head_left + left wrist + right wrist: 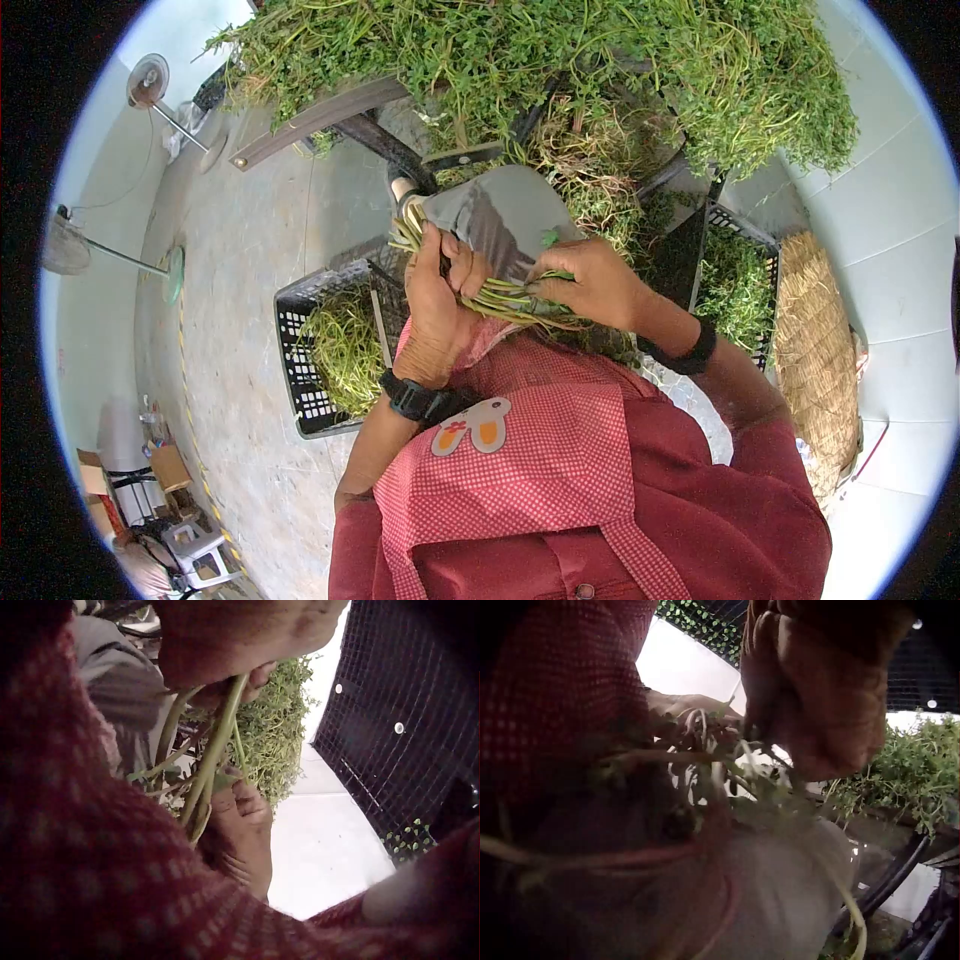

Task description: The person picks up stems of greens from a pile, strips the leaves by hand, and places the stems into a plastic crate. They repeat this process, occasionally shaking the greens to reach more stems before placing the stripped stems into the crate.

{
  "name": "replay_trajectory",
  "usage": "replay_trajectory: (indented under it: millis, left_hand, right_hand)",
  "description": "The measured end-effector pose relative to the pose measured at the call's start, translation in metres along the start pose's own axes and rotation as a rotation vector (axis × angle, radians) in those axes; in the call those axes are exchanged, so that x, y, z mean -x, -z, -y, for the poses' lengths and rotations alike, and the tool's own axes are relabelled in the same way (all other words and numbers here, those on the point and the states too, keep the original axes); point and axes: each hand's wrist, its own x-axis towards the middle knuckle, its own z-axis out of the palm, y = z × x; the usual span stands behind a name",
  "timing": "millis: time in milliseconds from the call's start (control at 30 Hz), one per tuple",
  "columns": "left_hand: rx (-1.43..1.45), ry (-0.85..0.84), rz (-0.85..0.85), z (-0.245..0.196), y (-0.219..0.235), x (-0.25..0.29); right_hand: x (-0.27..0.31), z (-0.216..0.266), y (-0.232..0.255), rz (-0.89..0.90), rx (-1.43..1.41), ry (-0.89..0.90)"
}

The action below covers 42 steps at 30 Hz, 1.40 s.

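My left hand (438,312) grips a bundle of green stems (492,298) above the lap, and cut ends stick out past its thumb. On the bundle's other side, my right hand (600,287) pinches some stems between thumb and fingers. In the left wrist view, thick stems (217,750) run between the two hands. Blurred leafy sprigs (705,757) hang below the right hand (817,690) in the right wrist view. The apron (530,440) and the grey-clad knee (510,210) lie beneath the hands.
A big heap of leafy greens (560,60) covers the table ahead, whose wooden edge (320,120) shows. Black crates with greens stand left (285,340) and right (772,260). More plants (600,150) lie under the table. A woven straw roll (815,350) leans at right.
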Motion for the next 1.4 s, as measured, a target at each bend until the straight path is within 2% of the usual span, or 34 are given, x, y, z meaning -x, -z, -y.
replay_trajectory:
  millis: [33, 100, 133, 200, 233, 300, 333, 367, 400, 500, 567, 600, 633, 700, 867, 933, 1000, 1033, 1100, 1133, 1200, 1233, 1300, 1333, 1367, 1400]
  left_hand:
    - [0.0, 0.0, 0.002, 0.0, -0.001, 0.0]
    - [-0.057, -0.002, -0.028, 0.001, -0.005, 0.004]
    - [-0.061, 0.003, -0.022, -0.001, -0.008, 0.005]
    - [-0.08, 0.03, 0.014, -0.003, -0.012, 0.007]
    - [-0.08, 0.031, 0.022, -0.004, -0.012, 0.006]
    - [-0.057, 0.003, -0.02, -0.004, -0.008, 0.007]
    - [-0.062, 0.026, -0.019, -0.005, -0.004, 0.005]
    - [-0.065, 0.033, -0.023, -0.004, 0.0, 0.005]
    - [-0.02, 0.043, -0.026, -0.003, 0.002, 0.002]
    - [0.002, 0.045, -0.01, -0.002, -0.001, 0.0]
    - [-0.028, 0.034, -0.003, -0.003, -0.001, 0.002]
    - [-0.026, 0.036, -0.014, -0.003, -0.002, 0.001]
    - [-0.023, 0.039, -0.025, -0.002, -0.003, 0.001]
    - [-0.025, 0.041, -0.032, -0.003, -0.004, 0.003]
    - [-0.031, 0.05, -0.012, -0.002, 0.001, 0.0]
    - [-0.078, 0.016, -0.062, 0.001, -0.002, 0.0]
    - [-0.09, 0.049, -0.003, 0.002, 0.001, 0.002]
    - [-0.097, 0.075, 0.057, 0.002, 0.001, 0.003]
    - [-0.074, 0.05, 0.037, -0.002, -0.003, 0.006]
    - [-0.046, 0.015, 0.01, -0.005, -0.005, 0.006]
    - [-0.009, 0.025, -0.037, -0.005, -0.006, 0.005]
    - [0.026, 0.038, -0.071, -0.004, -0.007, 0.004]
    - [0.027, 0.049, -0.092, -0.002, -0.008, 0.0]
    - [0.032, 0.051, -0.124, -0.001, -0.007, -0.001]
    - [0.031, 0.049, -0.123, 0.0, -0.005, -0.002]
    - [0.053, 0.056, -0.101, 0.0, -0.002, -0.004]
  right_hand:
    - [-0.001, 0.001, -0.001, -0.001, 0.002, 0.0]
    - [-0.001, 0.003, -0.002, -0.152, 0.019, -0.113]
    - [-0.002, 0.002, -0.001, -0.16, 0.02, -0.117]
    - [-0.005, -0.003, 0.004, -0.427, -0.076, -0.313]
    - [-0.006, -0.011, 0.013, -0.433, -0.071, -0.312]
    - [0.004, -0.034, 0.034, -0.358, -0.262, -0.544]
    - [0.012, -0.03, 0.046, -0.246, -0.784, -0.561]
    - [0.014, -0.037, 0.042, -0.248, -0.79, -0.568]
    - [0.01, -0.041, 0.04, -0.316, -0.352, -0.079]
    - [0.025, -0.025, 0.049, 0.016, -0.685, -0.206]
    - [0.016, 0.004, 0.043, 0.05, -0.459, -0.358]
    - [0.013, -0.003, 0.031, -0.001, -0.293, -0.153]
    - [0.014, -0.006, 0.026, -0.004, -0.297, -0.154]
    - [0.016, -0.006, 0.02, -0.034, -0.159, 0.076]
    - [0.014, -0.006, 0.012, 0.013, 0.026, 0.052]
    - [0.012, -0.003, 0.009, 0.003, 0.079, 0.031]
    - [0.008, -0.006, 0.005, -0.171, 0.235, -0.081]
    - [0.007, -0.012, 0.007, -0.176, 0.234, -0.085]
    - [0.004, -0.034, 0.02, -0.357, 0.38, -0.217]
    - [0.003, -0.046, 0.028, -0.356, 0.381, -0.212]
    - [0.012, -0.065, 0.039, -0.416, 0.42, 0.235]
    - [0.013, -0.052, 0.045, -0.419, 0.421, 0.228]
    - [0.015, -0.021, 0.06, -0.018, -0.409, -0.334]
    - [0.015, -0.018, 0.058, 0.108, -0.57, -0.578]
    - [0.017, -0.017, 0.05, 0.107, -0.57, -0.575]
    - [0.02, -0.017, 0.035, 0.045, -0.455, -0.394]
